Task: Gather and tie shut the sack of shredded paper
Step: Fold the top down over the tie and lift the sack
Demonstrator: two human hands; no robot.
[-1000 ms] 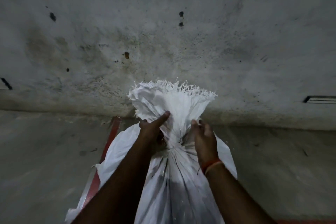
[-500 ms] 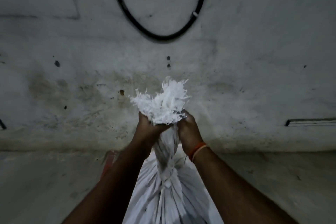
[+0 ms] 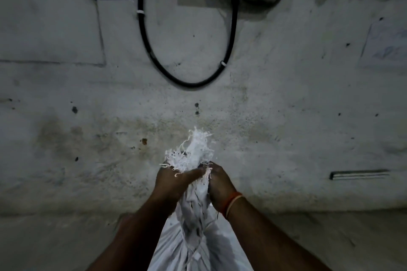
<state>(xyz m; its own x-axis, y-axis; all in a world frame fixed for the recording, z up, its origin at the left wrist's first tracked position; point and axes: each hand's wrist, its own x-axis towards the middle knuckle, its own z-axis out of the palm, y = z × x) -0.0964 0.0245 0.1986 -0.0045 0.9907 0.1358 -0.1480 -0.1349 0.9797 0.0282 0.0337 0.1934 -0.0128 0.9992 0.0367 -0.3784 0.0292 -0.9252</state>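
Head view. Wall (image 3: 286, 99): pale, stained plaster with dark specks; black cable (image 3: 144, 35) looped and clipped to it. Floor (image 3: 55, 242): dim, grey. White sack (image 3: 193, 246): standing low centre, neck gathered upward (frayed top fanned above). Left hand (image 3: 174, 183) and right hand (image 3: 219, 185): each grip closed round the neck.

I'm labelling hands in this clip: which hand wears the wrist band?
The right hand: an orange band circles its wrist. The left hand has a bare wrist. Both grip the sack neck.
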